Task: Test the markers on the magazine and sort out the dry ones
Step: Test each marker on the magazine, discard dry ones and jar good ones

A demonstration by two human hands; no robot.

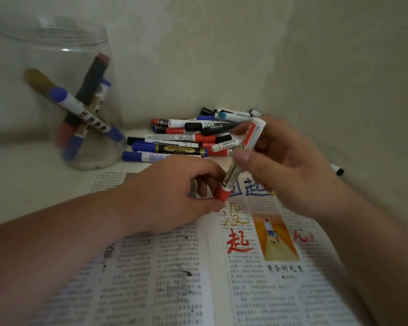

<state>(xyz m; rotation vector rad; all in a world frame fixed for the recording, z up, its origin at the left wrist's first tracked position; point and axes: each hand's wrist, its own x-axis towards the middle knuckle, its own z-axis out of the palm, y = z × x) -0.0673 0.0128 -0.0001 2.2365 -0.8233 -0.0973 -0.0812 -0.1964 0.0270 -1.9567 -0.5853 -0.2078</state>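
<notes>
Above the open printed magazine (245,290), my left hand (174,191) pinches the red cap (222,193) of a white-barrelled marker (253,137). My right hand (285,165) curls its fingers round the barrel. Beyond lie a heap of loose markers (181,140) and a clear round jar (64,55) holding more.

I see a pale worktop (33,189) carrying an open magazine (245,290). Behind it are a clear jar (33,55) and a pile of markers (179,140).

Marker pile (186,140) fills the corner; jar (64,90) (clear plastic) blocks the left.
</notes>
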